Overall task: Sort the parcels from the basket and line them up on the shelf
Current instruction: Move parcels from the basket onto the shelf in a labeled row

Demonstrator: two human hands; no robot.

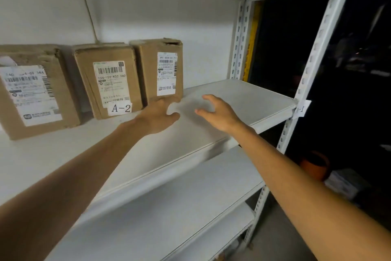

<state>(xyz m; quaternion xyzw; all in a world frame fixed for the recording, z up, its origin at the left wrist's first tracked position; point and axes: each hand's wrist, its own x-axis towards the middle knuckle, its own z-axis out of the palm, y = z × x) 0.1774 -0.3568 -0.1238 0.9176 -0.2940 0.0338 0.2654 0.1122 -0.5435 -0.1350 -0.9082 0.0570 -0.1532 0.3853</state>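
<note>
Three cardboard parcels stand in a row at the back of the white shelf point(243, 95), labels facing out: left parcel point(36, 91), middle parcel point(110, 83), right parcel point(163, 70). The left hand point(158, 114) reaches the right parcel's foot, fingers straight, thumb spread, gripping nothing. The right hand point(220, 114) hovers over bare shelf beside it, fingers loosely spread, empty.

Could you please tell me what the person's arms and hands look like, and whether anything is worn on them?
The left forearm and the right forearm are bare along all that shows; no sleeve comes into view. The left hand and the right hand wear no gloves. No watch, bracelet or ring can be seen on the wrists or the visible fingers.
</note>
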